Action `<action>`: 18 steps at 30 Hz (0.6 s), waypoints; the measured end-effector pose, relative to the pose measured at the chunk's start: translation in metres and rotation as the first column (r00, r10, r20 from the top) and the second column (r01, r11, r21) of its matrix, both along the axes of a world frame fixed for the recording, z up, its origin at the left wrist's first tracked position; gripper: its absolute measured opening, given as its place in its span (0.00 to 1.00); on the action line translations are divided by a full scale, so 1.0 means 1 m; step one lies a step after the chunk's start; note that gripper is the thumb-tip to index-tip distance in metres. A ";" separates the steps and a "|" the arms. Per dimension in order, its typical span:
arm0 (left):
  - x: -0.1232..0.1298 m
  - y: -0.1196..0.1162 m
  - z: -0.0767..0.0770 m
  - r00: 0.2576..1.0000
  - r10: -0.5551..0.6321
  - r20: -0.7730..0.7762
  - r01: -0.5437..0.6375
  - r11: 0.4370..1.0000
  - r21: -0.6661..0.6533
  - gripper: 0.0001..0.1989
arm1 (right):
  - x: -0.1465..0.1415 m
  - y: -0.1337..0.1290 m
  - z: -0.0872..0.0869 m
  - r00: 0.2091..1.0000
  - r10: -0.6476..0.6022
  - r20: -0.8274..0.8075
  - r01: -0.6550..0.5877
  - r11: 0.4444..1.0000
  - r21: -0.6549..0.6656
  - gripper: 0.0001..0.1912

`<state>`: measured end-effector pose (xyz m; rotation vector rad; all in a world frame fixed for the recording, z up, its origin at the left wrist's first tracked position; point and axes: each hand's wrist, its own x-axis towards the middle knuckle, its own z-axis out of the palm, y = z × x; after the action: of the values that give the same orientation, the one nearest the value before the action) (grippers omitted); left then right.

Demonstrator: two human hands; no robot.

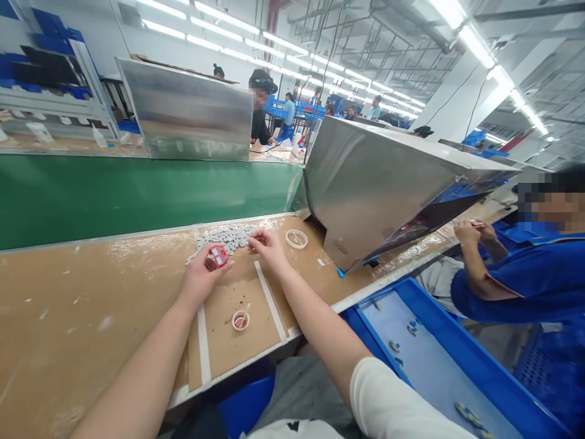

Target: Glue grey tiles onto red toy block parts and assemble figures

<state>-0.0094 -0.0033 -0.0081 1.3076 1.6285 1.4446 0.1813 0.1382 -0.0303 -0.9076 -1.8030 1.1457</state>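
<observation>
Head view, clock centred on cup: small white cup (pixel 240 323) with reddish contents and a thin stick in it, standing on the brown, film-glossed bench top (pixel 114 292).
Left hand (pixel 201 275): 10 o'clock; fingers closed around the held piece.
Held piece: small red boxy piece with grey panels (pixel 220 256), 11 o'clock, in the left hand, raised off the bench; material unclear.
Right hand (pixel 270 249): 1 o'clock; thumb and fingertips nearly together at the pile's 3 o'clock edge. Can't tell if anything is pinched. Hands apart from each other.
Pile: loose heap of small flat grey pieces (pixel 223 236), just short of 12, beyond and between the hands.
Ring: round white shallow lid or ring (pixel 290 241), between 1 and 2, just beside right hand.
Strips: white flat strips (pixel 270 300) on bench, 2 and 8 o'clock.
Hood: large bent sheet-metal box (pixel 375 183), 2 o'clock.
Belt: long green flat surface (pixel 137 195), 10 to 12.
Tray: blue rectangular plastic tray (pixel 498 384), 3 o'clock, few small pieces inside.
Co-worker: person in blue shirt (pixel 539 277), 3 o'clock, beyond tray, both hands raised together.
</observation>
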 end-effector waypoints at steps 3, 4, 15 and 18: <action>-0.001 -0.001 -0.001 1.000 0.010 -0.006 -0.010 1.000 0.003 0.36 | -0.002 -0.013 -0.004 0.991 0.037 -0.128 -0.035 0.999 0.016 0.25; -0.001 -0.001 -0.001 1.000 0.015 -0.011 -0.015 1.000 0.004 0.36 | -0.002 -0.016 -0.004 0.985 0.055 -0.165 -0.052 0.998 0.025 0.25; -0.003 -0.002 -0.006 0.993 0.028 -0.112 -0.016 0.994 0.107 0.30 | -0.009 -0.036 -0.001 0.888 0.157 -0.433 -0.246 0.957 -0.156 0.23; -0.003 -0.002 -0.009 0.989 0.026 -0.145 -0.008 0.992 0.127 0.29 | -0.009 -0.039 0.002 0.869 0.223 -0.441 -0.286 0.955 -0.081 0.21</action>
<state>-0.0119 -0.0051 -0.0176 1.5054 1.6676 1.5136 0.1727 0.0993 -0.0286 -0.4468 -1.5154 1.5269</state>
